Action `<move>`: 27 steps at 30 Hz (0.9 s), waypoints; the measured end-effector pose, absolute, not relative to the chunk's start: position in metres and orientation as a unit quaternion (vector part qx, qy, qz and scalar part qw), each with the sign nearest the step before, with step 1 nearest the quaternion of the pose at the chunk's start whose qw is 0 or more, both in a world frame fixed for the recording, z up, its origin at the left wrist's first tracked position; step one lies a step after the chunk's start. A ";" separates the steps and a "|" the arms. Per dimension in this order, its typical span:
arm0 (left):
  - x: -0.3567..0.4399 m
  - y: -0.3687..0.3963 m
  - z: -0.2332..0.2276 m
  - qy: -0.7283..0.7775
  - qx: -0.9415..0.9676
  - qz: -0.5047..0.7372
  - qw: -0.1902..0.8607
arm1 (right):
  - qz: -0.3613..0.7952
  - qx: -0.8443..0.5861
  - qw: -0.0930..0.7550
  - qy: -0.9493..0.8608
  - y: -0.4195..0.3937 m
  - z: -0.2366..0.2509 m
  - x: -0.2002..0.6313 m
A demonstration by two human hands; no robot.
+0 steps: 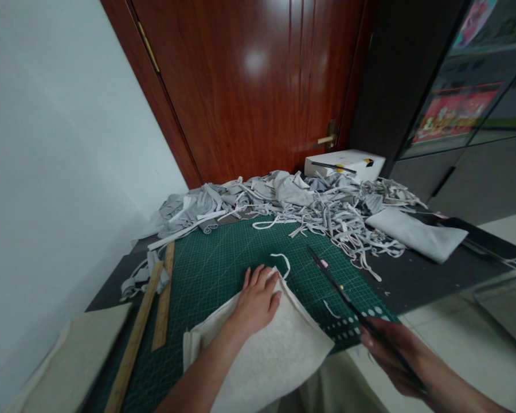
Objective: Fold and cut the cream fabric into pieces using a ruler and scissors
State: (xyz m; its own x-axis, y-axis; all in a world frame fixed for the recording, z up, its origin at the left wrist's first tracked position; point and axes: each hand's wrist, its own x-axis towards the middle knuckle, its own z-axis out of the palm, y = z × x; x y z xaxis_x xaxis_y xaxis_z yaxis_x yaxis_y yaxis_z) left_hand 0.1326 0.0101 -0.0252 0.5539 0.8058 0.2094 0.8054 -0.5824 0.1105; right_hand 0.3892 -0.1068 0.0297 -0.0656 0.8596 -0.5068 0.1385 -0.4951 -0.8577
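- Two wooden rulers (148, 321) are lying side by side at the lower left of the frame, running along the left edge of the green cutting mat (223, 252), with a flat pale board (77, 355) sitting just left of them.
- The left hand (257, 298) is pressing flat, fingers spread apart and holding nothing, on the upper corner of a folded white fabric piece (270, 350) that is lying on the mat in the lower middle of the frame.
- A thin curled fabric strip (282, 259) is resting on the mat just above the fingertips of that hand.
- A big heap of grey and white fabric strips (309, 209) is spreading across the middle of the frame, behind the mat and in front of the dark red door (249, 86).
- The scissors (348, 301) are pointing up and left over the mat's right edge, blades looking nearly shut, tips just right of the white piece and not touching it.
- The right hand (395, 355) is gripping the scissors' handles, fingers closed round them, at the lower right of the frame.
- A white box (344, 163) is standing behind the heap, and a folded grey cloth (417, 232) is lying at the right on the dark tabletop (417, 275).
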 end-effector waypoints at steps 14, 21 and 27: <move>0.129 0.015 -0.034 0.452 0.882 0.133 -0.010 | 0.271 -0.632 0.212 -0.694 0.043 0.015 0.301; 0.131 0.018 -0.037 0.470 0.870 0.145 0.012 | 0.266 -0.644 0.135 -0.704 0.056 0.013 0.271; 0.130 0.021 -0.042 0.468 0.868 0.163 0.025 | 0.248 -0.666 0.112 -0.695 0.064 0.013 0.268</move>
State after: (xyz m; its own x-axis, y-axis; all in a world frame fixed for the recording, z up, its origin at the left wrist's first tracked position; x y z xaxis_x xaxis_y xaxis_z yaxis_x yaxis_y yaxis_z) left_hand 0.1302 0.0209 -0.0417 0.5093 0.8206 0.2594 0.8040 -0.5612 0.1966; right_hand 0.2682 0.0637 0.0133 -0.0881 0.9809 -0.1737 0.8697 -0.0093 -0.4936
